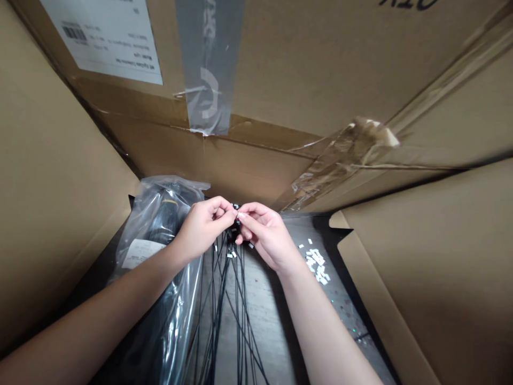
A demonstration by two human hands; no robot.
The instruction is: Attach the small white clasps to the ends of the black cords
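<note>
My left hand (208,223) and my right hand (263,231) meet above a spread of thin black wires (219,297). Thumb and forefinger of my right hand pinch a small white connector (240,215), mostly covered by the fingertips. My left fingertips are pinched together right against it; what they hold is hidden. Several wires under my hands end in similar white pieces (231,255). Off to the right of my right wrist lies a loose pile of small white connectors (316,262).
A clear plastic bag (138,219) with a bundle of black wires lies left, partly under my left forearm. A large taped cardboard box (280,69) stands behind the dark grey table (268,315). Cardboard panels rise at the left (48,176) and right (436,267).
</note>
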